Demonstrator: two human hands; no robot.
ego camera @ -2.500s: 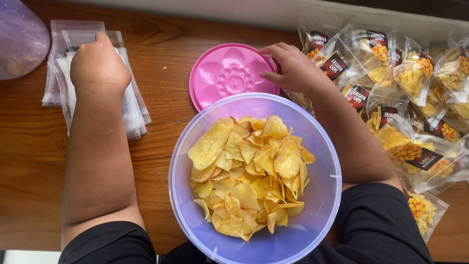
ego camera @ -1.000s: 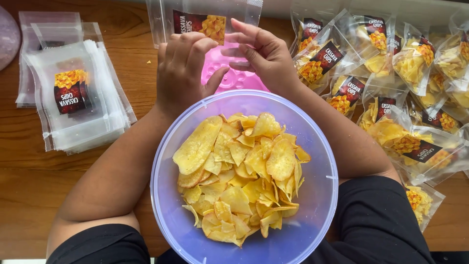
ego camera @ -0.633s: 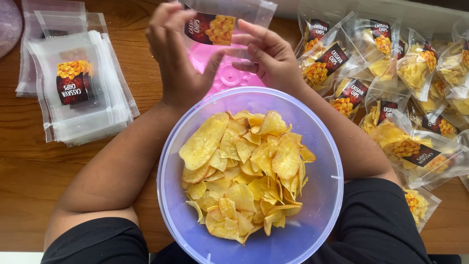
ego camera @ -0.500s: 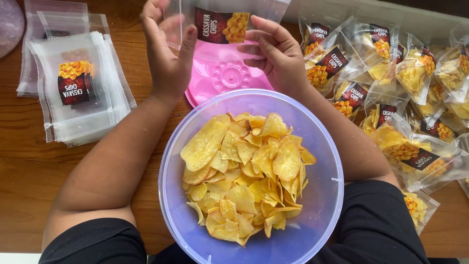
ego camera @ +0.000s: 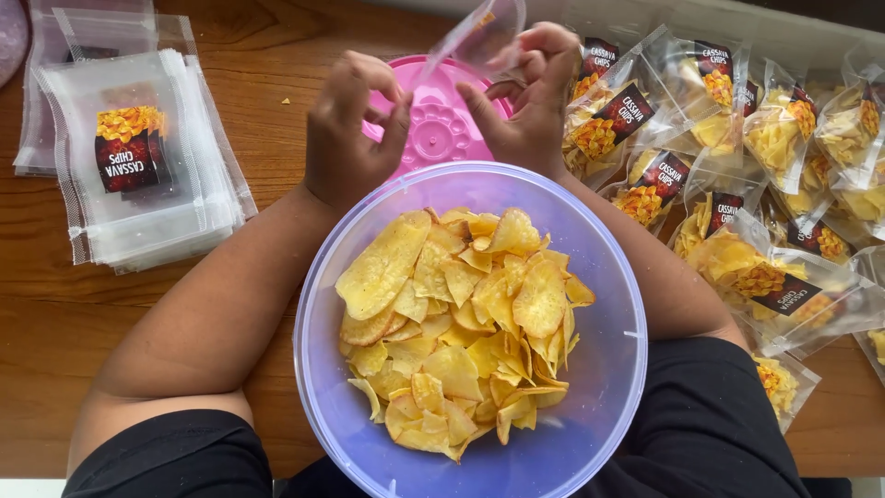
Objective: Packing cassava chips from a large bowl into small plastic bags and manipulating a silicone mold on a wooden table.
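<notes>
While both hands work above the table, the right hand pinches an empty clear plastic pouch by its mouth, fingers closed on the film, holding it up over the round pink plastic lid. Left hand sits just beside it, fingers curled loosely and touching nothing that I can make out. Below them, the large translucent lilac plastic bowl rests in the person's lap, heaped with pale yellow sliced chips. Flat stack of unfilled labelled pouches lies to the left on the brown wooden table; filled packets crowd the right. Risk, as I judge it: that thin film is slippery, so a one-sided pinch could let the pouch drop, and the lap-balanced bowl could tip with any sudden lean
</notes>
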